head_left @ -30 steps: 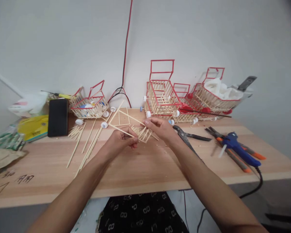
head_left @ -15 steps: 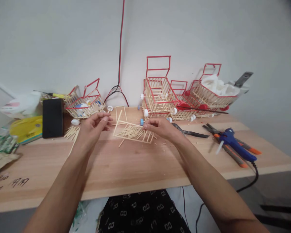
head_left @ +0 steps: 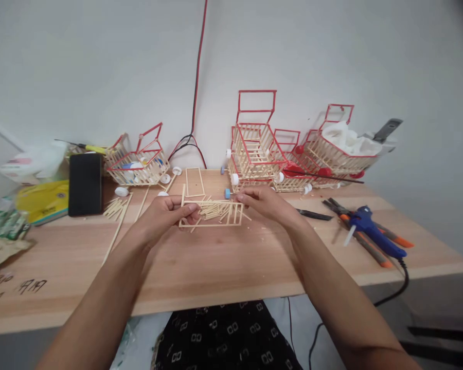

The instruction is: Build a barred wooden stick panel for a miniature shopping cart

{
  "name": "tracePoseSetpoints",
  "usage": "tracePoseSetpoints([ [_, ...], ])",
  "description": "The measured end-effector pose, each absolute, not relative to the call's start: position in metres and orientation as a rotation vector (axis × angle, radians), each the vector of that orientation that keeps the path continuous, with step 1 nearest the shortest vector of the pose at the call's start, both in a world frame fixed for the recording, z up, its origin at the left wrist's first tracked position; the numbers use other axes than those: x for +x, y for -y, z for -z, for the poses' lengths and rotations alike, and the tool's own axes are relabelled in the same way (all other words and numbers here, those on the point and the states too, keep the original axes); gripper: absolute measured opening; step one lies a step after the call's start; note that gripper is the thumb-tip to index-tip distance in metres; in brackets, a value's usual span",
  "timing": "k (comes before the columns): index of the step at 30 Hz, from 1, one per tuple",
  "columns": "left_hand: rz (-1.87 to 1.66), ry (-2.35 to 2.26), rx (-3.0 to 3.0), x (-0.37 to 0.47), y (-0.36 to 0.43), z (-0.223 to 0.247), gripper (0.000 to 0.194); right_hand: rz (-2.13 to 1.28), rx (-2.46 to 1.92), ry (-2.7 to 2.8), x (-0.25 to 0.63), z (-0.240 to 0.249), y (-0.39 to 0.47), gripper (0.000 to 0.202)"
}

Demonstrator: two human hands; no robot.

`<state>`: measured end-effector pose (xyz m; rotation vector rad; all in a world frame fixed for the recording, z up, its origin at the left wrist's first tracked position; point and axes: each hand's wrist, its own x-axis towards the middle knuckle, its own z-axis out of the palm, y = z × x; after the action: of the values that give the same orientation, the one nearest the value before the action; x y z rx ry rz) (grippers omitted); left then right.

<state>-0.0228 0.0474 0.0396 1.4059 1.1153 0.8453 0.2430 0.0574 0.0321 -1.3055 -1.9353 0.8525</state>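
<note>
A small rectangular frame of pale wooden sticks (head_left: 216, 224) is held above the wooden table, with a few crossbars at its right end. My left hand (head_left: 173, 211) pinches its left end between thumb and fingers. At the upper right corner, the fingertips of my right hand (head_left: 256, 199) are closed on the same frame. Behind the frame lies a pile of short sticks (head_left: 215, 209), partly seen through it. Farther back, another stick rectangle (head_left: 195, 182) rests flat on the table.
Stick carts with red edges (head_left: 256, 149) stand along the wall, some on the left. A blue glue gun (head_left: 374, 231) and pliers (head_left: 370, 245) lie right. A black phone (head_left: 85, 185), yellow packet (head_left: 42, 201) and loose sticks (head_left: 116, 207) are at left.
My left hand has moved right and closed on the left end of the stick frame. The frame has turned from slanted to nearly level. My right hand still holds it.
</note>
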Motion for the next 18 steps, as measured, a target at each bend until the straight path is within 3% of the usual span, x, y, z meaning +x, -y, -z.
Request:
tracePoseSetpoints([
  [7,-0.834,-1.141,1.373,-0.027,-0.05,-0.037,0.028,-0.999,-1.311,1.685,0.249,-0.041,-0.054,0.05],
  [14,-1.046,-1.092,1.156,-0.036,-0.055,-0.039,0.036,-0.752,-1.398,1.789,0.263,-0.038,-0.059,0.033],
  [18,-1.157,-1.024,1.052,-0.038,-0.054,-0.046,0.033,-0.615,-1.511,1.937,0.253,-0.032,-0.057,0.037],
])
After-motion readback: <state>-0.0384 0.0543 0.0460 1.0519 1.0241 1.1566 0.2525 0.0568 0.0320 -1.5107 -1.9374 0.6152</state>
